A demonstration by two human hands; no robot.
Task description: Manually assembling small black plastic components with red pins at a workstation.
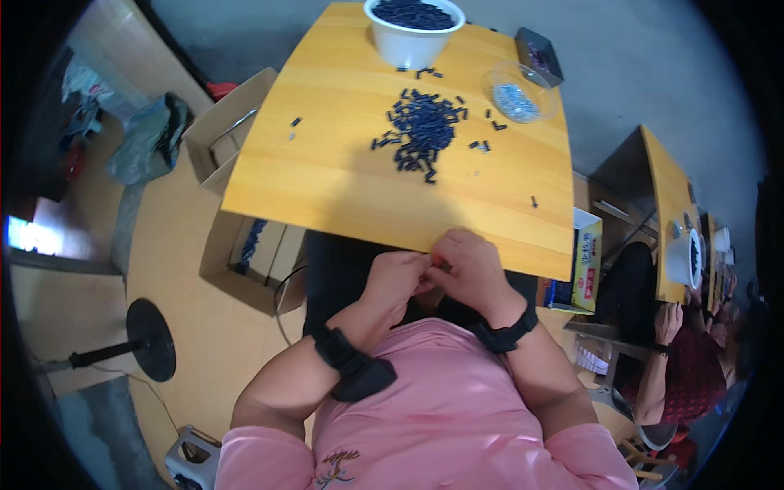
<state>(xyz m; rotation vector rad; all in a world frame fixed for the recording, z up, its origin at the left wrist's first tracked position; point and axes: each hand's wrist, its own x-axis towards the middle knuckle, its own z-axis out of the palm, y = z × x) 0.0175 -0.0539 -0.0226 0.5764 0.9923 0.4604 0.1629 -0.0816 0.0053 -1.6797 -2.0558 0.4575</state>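
Left hand (392, 279) and right hand (472, 263): fingertips drawn together at near edge of yellow table (302, 171); cannot tell how tightly closed, or on what. Pile of small black pieces (425, 126): on table, well apart from grip, straight beyond. White tub (406, 46), heaped with similar pieces: far side. Clear dish (542, 96) of silvery bits: far right.

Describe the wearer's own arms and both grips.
Short pink sleeves leave the forearms bare. The left wrist strap is black with a chunky black block; the right wrist strap is black too. The left grip and right grip are gloveless.
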